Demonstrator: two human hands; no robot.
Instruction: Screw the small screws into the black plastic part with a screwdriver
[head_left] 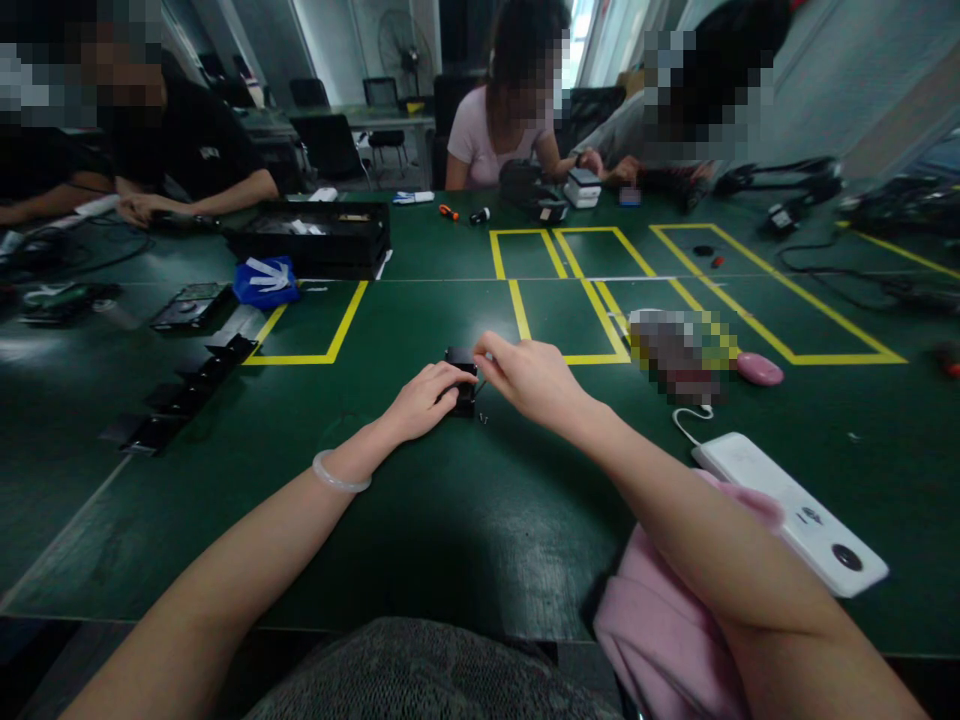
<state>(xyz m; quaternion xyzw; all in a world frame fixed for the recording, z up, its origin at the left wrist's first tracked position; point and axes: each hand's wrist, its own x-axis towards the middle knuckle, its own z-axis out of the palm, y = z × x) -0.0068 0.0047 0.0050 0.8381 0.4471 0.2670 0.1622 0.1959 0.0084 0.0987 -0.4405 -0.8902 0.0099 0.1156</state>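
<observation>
A small black boxy part [463,400] stands on the green table. My left hand [429,398] lies over its left side, thumb and fingers gripping it and hiding much of its top. Above its right edge, my right hand [517,375] is closed in a pinch on a thin dark rod-like tool [481,386]. The tool slants down beside the part; its tip and kind are not clear. A few tiny screws [484,418] lie on the table just right of the part.
Left of my hands runs a row of black brackets [187,385]. Beyond are a blue pouch [266,281] and a black bin [311,240]. At right lie a white power strip [787,510], a pink cloth [652,610] and a pink oval object [760,369]. Several people sit across the table.
</observation>
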